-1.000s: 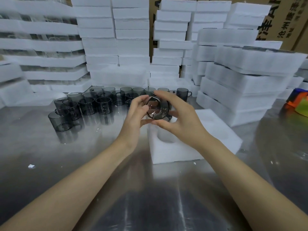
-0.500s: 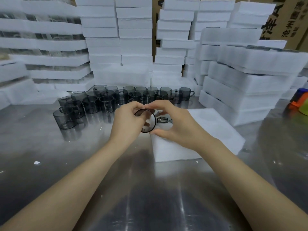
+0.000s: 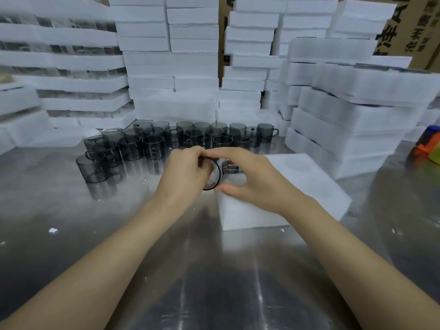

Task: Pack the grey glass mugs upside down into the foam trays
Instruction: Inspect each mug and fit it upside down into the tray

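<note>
1. Left hand (image 3: 188, 170), right hand (image 3: 252, 182): two, fingers of each curled round one grey mug (image 3: 215, 176), tipped sideways between them.
2. Foam tray (image 3: 309, 186): one, beneath the right hand.
3. Loose mugs (image 3: 152, 146): about twenty, beyond both hands.

1. We see a smoky grey, see-through mug (image 3: 212, 179) with a dark ring for a rim, set against a plain white foam tray (image 3: 309, 182).
2. Behind it, the cluster of mugs (image 3: 166, 141) shows the same translucent grey.
3. The foam stacks (image 3: 166, 44) are white throughout.
4. The table (image 3: 214, 270) is silver-grey, streaked with pale reflections and dotted with white crumbs (image 3: 52, 230).
5. The cardboard boxes (image 3: 419, 27) are brown with black printed characters.
6. At the right edge, an object (image 3: 428, 148) shows orange, blue and yellow-green.
</note>
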Demonstrator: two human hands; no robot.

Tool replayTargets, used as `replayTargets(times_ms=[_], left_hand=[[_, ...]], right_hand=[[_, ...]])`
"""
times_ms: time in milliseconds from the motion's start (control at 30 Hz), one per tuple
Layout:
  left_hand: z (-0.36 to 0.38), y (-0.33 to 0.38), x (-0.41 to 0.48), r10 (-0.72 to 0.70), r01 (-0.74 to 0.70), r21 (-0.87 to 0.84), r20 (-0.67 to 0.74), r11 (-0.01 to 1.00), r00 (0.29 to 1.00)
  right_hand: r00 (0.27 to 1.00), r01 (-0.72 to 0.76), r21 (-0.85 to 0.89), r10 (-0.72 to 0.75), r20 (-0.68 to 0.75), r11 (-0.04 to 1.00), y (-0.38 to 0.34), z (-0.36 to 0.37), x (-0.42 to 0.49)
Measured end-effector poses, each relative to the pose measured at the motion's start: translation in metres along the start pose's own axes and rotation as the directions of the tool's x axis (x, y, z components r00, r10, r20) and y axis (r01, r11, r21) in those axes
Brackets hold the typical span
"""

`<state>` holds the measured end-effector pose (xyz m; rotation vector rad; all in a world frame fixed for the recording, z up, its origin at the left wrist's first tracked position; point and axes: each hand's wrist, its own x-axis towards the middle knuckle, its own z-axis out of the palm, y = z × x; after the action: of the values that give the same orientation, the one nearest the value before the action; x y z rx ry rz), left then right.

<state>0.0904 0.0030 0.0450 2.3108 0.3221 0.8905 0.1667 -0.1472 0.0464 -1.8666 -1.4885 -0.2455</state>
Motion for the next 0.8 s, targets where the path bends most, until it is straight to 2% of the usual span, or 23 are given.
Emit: replayTargets(times_ms=[233,433,533,600,633,667,733,800], left_hand=[[0.000,0.001,0.000,-0.084,0.084,0.061,0.009,0.995,0.996],[-0.003,0.007,-0.002,-0.052,0.050,0.147,0.004,0.988,0.999],[-0.004,0.008,-0.006,-0.007,0.005,0.111,0.018,0.994,1.000],[-0.006,0.010,-0.007,0.057,-0.057,-0.015,0.023,0.998,0.998],[-0.007,0.010,-0.007,0.054,-0.052,-0.137,0.008,0.989,0.999],[-0.007,0.010,-0.005,0.016,-0.023,-0.287,-0.027,0.958,1.000],[-0.005,0.008,0.001,-0.152,0.075,-0.576,-0.087,0.814,0.984],[-0.003,0.000,0.008,-0.310,0.140,-0.704,-0.119,0.697,0.943]], right_hand=[[0.998,0.040,-0.050,-0.037,0.053,0.998,-0.001,0.000,0.001],[0.992,0.116,-0.028,-0.115,0.047,0.993,0.002,0.000,0.003],[0.993,0.110,0.001,-0.110,0.040,0.994,0.005,0.001,0.004],[0.996,0.092,0.029,-0.092,-0.005,0.995,0.006,0.001,0.004],[0.996,0.073,0.039,-0.071,-0.050,0.997,0.008,0.000,0.004],[0.994,0.049,0.054,-0.043,-0.103,0.997,0.009,0.000,0.004],[0.980,-0.003,0.107,0.024,-0.199,0.994,0.012,0.000,0.004],[0.967,-0.033,0.182,0.078,-0.244,0.983,0.014,0.001,0.004]])
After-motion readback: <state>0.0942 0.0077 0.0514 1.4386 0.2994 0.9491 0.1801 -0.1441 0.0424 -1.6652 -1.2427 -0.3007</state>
